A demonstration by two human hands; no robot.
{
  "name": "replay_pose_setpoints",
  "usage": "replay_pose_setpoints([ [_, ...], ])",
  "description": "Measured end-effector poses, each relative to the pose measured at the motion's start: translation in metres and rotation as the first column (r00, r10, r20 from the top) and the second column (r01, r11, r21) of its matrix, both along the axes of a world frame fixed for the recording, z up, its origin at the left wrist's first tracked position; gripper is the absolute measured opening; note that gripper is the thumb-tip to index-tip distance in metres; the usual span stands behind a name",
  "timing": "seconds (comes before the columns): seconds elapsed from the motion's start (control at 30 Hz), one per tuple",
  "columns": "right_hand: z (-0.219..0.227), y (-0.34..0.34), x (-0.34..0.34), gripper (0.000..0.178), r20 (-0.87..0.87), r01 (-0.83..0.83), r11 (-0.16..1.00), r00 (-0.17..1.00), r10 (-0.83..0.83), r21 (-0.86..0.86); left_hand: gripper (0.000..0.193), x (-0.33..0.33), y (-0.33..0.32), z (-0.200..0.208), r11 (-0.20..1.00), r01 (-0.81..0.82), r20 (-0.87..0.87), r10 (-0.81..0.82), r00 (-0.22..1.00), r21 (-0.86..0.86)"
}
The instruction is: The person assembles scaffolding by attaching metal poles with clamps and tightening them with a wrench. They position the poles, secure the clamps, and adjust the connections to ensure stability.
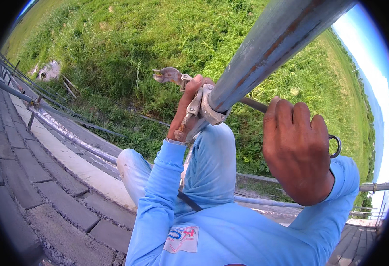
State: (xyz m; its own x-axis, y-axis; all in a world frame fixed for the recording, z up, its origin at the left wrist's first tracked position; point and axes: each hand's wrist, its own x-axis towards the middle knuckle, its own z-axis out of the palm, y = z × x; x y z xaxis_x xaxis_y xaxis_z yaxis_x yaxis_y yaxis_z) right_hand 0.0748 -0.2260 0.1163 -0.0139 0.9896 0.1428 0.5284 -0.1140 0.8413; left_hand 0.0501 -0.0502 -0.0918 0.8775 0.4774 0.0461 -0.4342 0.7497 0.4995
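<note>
A grey steel scaffold pole [269,57] with rust streaks slants from the upper right down to a metal scaffold clamp [212,108] around its lower part. My left hand [189,99] is closed on the clamp from the left, its fingers partly hidden behind the metal. The clamp's curved flap [168,75] sticks out beyond that hand, and a threaded bolt [185,121] lies by my wrist. My right hand [297,150] is wrapped round a dark wrench [254,104] with a ring at its near end. The wrench's far end is hidden behind the pole and clamp.
A grey block wall [57,199] curves along the left, with a pale ledge [79,164] beside it. Horizontal scaffold pipes [83,151] run past my legs, joined to more tubes at the far left. Grass and bushes [114,44] lie far below.
</note>
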Motion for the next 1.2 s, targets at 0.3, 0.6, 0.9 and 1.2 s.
replay_pose_setpoints([
  [0.3, 0.026, -0.002, 0.023, 0.011, -0.07, -0.074, 0.986, 0.995, 0.064, -0.148, 0.048, 0.005, -0.001, 0.0, 1.0, 0.002, 0.126, -0.005, 0.992, 0.024],
  [0.6, 0.029, 0.059, 0.166, 0.01, 0.191, -0.698, 0.716, 0.706, 0.682, 0.019, 0.082, 0.006, 0.004, -0.011, 0.997, 0.033, -0.006, -0.032, 0.999, 0.064],
  [0.9, -0.009, 0.109, 0.212, 0.014, 0.123, -0.746, 0.645, 0.664, 0.737, 0.164, 0.071, 0.01, 0.009, -0.028, 0.988, 0.01, -0.013, -0.009, 1.0, 0.156],
  [1.2, -0.119, 0.127, 0.221, 0.013, -0.284, -0.464, 0.573, 0.554, 0.783, 0.675, 0.09, 0.005, 0.015, -0.018, 0.978, 0.099, -0.029, -0.096, 0.995, 0.185],
])
